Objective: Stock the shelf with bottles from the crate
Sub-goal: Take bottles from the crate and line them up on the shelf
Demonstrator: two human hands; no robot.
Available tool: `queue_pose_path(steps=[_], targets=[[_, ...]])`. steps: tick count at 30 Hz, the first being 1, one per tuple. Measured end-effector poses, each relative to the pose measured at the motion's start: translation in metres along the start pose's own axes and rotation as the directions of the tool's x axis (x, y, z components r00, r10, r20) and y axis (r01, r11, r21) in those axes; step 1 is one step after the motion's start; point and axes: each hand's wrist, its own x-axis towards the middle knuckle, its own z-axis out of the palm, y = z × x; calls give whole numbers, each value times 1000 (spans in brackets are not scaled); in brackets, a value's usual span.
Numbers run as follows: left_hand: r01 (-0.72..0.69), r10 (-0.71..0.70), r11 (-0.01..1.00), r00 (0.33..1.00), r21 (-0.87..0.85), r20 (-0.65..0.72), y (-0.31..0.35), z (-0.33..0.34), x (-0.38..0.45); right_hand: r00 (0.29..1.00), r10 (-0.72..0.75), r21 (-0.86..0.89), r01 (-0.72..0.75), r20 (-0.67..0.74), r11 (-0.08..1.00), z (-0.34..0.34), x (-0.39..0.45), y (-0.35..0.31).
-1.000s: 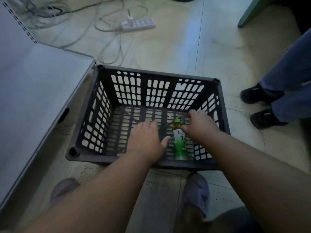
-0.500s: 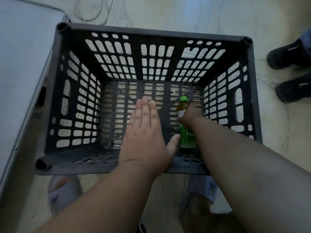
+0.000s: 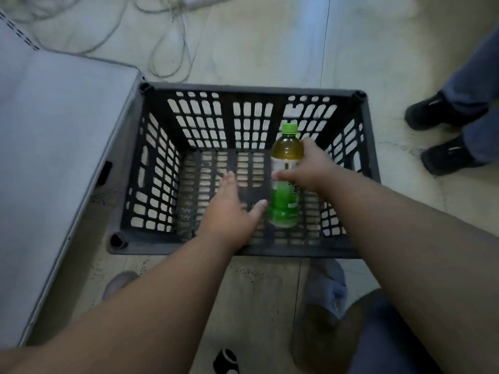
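The left hand (image 3: 229, 211) reaches into the dark slotted plastic crate (image 3: 370, 147) with its fingers straight and relaxed, thumb tip just beside the clear green-capped plastic bottle of tea (image 3: 285, 190). The right hand (image 3: 310, 168) grips that bottle round its middle, fingers wrapped about the label, inside the crate's right half. The grey metal shelf (image 3: 54, 147) stands beside the crate on the left. Beyond lie loose cables (image 3: 172, 49) on the pale floor (image 3: 256, 36).

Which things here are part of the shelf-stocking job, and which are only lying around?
Part of the job:
green-capped bottle, gripped by the right hand
dark crate
grey shelf
left hand, flat, holding nothing

Only lying around:
cables on the floor
another person's black shoes
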Motion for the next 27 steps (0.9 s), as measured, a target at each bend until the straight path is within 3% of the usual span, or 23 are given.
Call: queue_pose_path(steps=[4, 7, 11, 19, 25, 27], targets=[[3, -16, 984, 998, -180, -69, -6, -68, -43, 952, -305, 41, 305, -11, 951, -8, -71, -84], [-71, 4, 964, 968, -257, -252, -18, -130, -92, 870, -492, 84, 489, 26, 868, 14, -128, -149], [-114, -9, 951, 919, -288, -395, -54, -206, -165, 731, -669, 149, 653, 130, 743, 67, -204, -226], [-50, -124, 965, 778, -258, -616, -136, -307, -267, 484, -812, 227, 794, 327, 564, 166, -304, -337], [51, -193, 971, 741, -232, -644, -193, -354, -249, 414, -839, 211, 838, 352, 503, 241, -284, -390], [70, -222, 966, 721, -250, -656, -213, -366, -230, 362, -853, 179, 875, 377, 450, 268, -269, -410]])
